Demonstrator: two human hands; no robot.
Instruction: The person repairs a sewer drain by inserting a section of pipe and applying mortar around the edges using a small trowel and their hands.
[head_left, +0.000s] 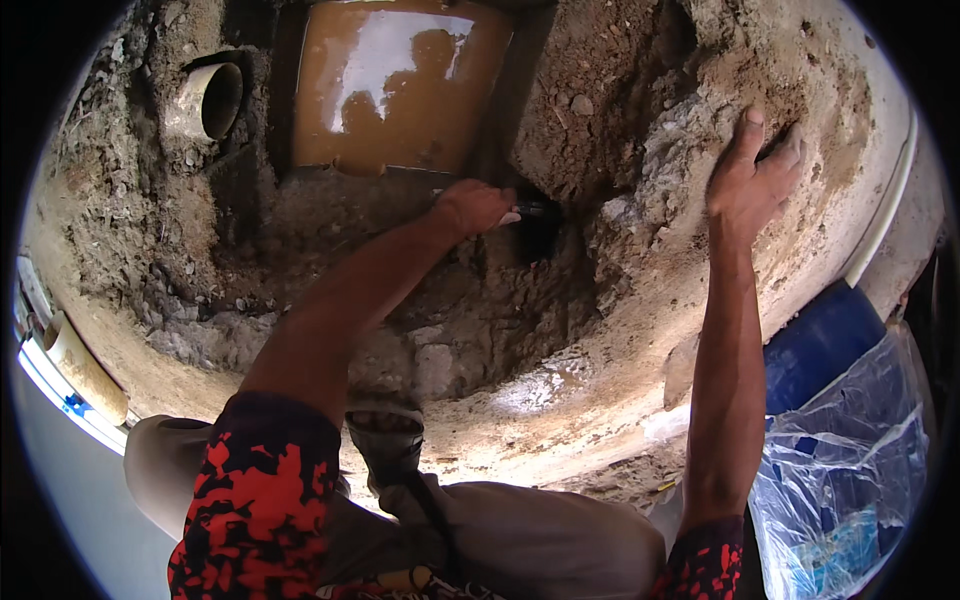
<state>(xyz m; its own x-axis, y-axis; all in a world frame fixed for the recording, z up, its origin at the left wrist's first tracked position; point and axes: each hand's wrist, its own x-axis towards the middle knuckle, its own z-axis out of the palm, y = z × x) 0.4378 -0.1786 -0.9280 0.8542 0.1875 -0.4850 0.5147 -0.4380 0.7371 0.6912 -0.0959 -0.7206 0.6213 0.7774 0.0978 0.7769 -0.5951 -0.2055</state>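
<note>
My left hand [474,207] reaches into the dug-out pit, its fingers closed at the edge of a dark hole [538,238]. Something dark, with a small pale bit beside it, shows at the fingertips; its kind cannot be made out. Just beyond is a square chamber of muddy brown water [400,125], reflecting light and dark outlines. To the right, my right hand [752,185] leans on the rough earth bank [690,150], thumb and fingers apart, holding nothing.
An open pipe end [220,102] juts from the soil at the far left. Broken, uneven rubble edges the pit. Near my right arm stand a blue container [825,340] and clear plastic wrapping [850,460]. A white pipe [888,205] runs along the right; another pipe piece [85,370] lies left.
</note>
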